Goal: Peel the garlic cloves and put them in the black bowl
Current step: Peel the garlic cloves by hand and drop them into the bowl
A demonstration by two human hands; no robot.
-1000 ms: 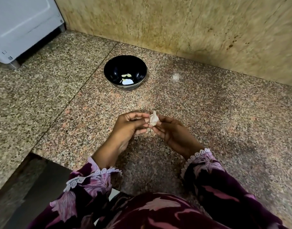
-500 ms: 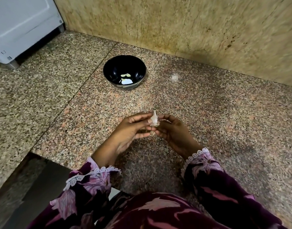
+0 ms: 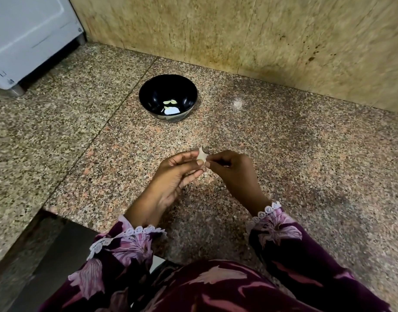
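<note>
Speckled granite counter (image 3: pixel 283 154) spreads under my arms, pink and grey, with a straight seam running away to the left of my hands. Nearest to me are my dark purple flowered sleeves (image 3: pixel 281 235), each edged with white lace at the wrist. Just beyond them my two hands meet above the stone. My left hand (image 3: pixel 173 176) is turned palm up, and its thumb and forefinger pinch a garlic clove (image 3: pixel 202 155) from the left side. My right hand (image 3: pixel 231 170) is turned knuckles up, its fingers curled in, and its fingertips pinch the same clove from the right. That clove is pale, with a pointed flap of skin sticking up from it. I cannot tell how much skin it carries.

Further off, well apart from my hands and a little left of them, the black bowl (image 3: pixel 189 95) stands upright on the counter. Peeled cloves (image 3: pixel 170 102) lie at its bottom, pale against the dark glaze. Behind it rises a yellowish stone wall (image 3: pixel 261 37), spotted brown at the right. At the far left corner stands a white appliance (image 3: pixel 29 34) on short feet.
</note>
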